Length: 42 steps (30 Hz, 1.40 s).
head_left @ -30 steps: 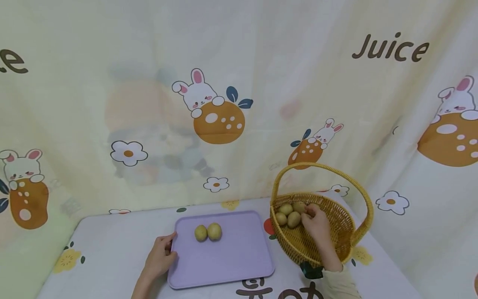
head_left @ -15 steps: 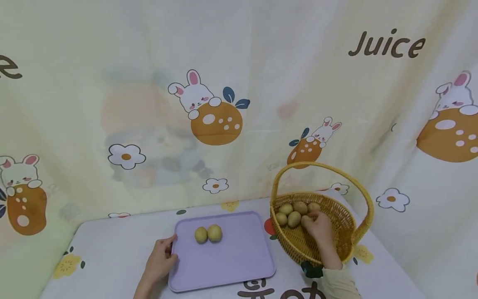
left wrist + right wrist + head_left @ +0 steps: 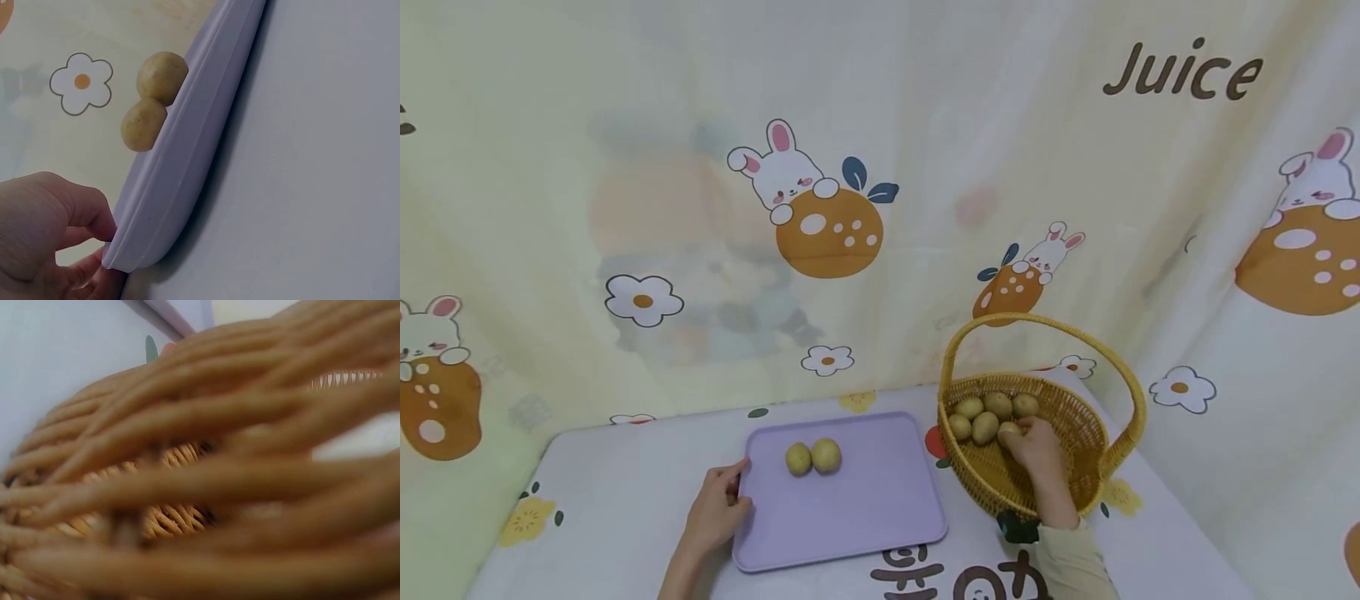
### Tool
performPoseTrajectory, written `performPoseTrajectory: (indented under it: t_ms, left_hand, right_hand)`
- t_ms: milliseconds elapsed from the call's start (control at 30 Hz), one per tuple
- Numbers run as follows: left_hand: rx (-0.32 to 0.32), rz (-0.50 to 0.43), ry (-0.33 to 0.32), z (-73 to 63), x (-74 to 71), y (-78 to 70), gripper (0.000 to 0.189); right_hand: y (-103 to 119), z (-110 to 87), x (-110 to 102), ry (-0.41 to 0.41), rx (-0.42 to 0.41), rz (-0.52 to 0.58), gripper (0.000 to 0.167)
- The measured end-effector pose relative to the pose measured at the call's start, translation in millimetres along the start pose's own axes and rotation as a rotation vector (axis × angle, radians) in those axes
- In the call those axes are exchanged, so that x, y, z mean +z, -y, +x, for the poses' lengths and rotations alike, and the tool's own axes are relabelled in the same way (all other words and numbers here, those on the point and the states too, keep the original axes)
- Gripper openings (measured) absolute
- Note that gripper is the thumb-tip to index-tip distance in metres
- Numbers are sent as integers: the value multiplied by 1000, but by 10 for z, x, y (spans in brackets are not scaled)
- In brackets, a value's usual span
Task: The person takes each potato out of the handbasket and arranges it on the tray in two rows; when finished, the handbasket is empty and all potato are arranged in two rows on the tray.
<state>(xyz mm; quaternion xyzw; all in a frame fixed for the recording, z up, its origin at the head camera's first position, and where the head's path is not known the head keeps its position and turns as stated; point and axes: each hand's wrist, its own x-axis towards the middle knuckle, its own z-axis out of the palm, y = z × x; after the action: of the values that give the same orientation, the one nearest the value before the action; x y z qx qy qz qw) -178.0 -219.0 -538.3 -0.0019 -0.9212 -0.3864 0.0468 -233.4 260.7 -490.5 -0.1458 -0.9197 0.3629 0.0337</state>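
In the head view, my left hand (image 3: 718, 505) holds the left rim of a lilac tray (image 3: 850, 517). The left wrist view shows that hand's fingers (image 3: 94, 209) pinching the tray's edge. Two round yellowish potatoes (image 3: 826, 456) lie side by side near the tray's back. My right hand (image 3: 1039, 446) reaches inside a yellow wicker basket (image 3: 977, 487), its fingertips on a potato (image 3: 1007, 430). Several more potatoes (image 3: 985, 427) sit in the basket's back left. Woven basket strands (image 3: 187, 425) fill the right wrist view and hide the hand there.
The basket's tall arched handle (image 3: 1037, 319) rises over its opening. A patterned white cloth (image 3: 617, 500) covers the table. Behind it hangs a printed curtain (image 3: 925, 167). A dark green object (image 3: 1018, 528) sits at the right wrist, near the basket's front rim.
My right hand has drawn back from the potato at the basket's back and come nearer, to another potato now showing at its fingertips. The left hand keeps its hold on the tray.
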Motion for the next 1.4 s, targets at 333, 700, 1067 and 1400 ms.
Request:
performPoseTrajectory:
  t_ms: [333, 700, 1067, 1400]
  left_hand:
    - [6, -52, 26, 20, 0, 50, 61]
    - [0, -69, 59, 97, -56, 10, 63]
    - [17, -59, 31, 67, -39, 79, 62]
    - [39, -55, 10, 74, 10, 98, 61]
  right_hand:
    - [57, -17, -5, 22, 4, -15, 54]
    - [289, -144, -105, 13, 20, 135, 55]
    - [692, -224, -31, 126, -12, 492, 52]
    - [863, -342, 86, 182, -5, 571, 51]
